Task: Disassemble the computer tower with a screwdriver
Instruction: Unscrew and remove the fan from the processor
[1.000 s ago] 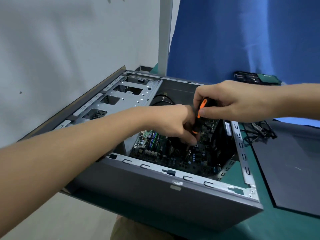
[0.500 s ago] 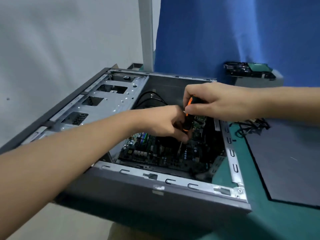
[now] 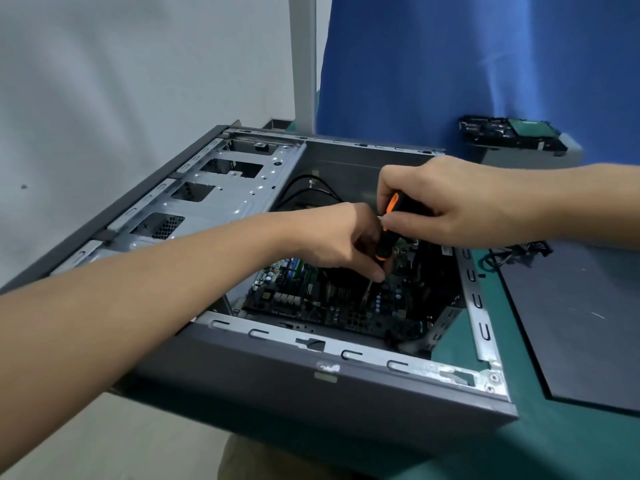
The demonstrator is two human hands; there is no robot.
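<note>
An open tower [image 3: 294, 393] lies on its side on a green table [image 3: 554, 445], its grey near wall closest to the viewer and its side cover off. The left forearm reaches over that wall from the lower left, and the left hand [image 3: 341, 240] hangs above the motherboard [image 3: 311, 299], fingertips pinched round the lower end of a black and orange screwdriver [image 3: 386, 242]. The tool stands nearly upright inside the case, its thin shaft pointing down at the board near the middle; the tip and any screw under it are too small to make out. Just beyond, the right hand [image 3: 450, 202] comes in from the right, its fingers and thumb curled round the top of the handle. Both hands have firm hold of the tool and neither is open. The step in hand looks like loosening a screw on the board. The next move likely calls for the right hand to twist while the left keeps the shaft steady and square to the screw. Farther back, a drive [image 3: 502, 131] sits on a box by a blue curtain
</note>
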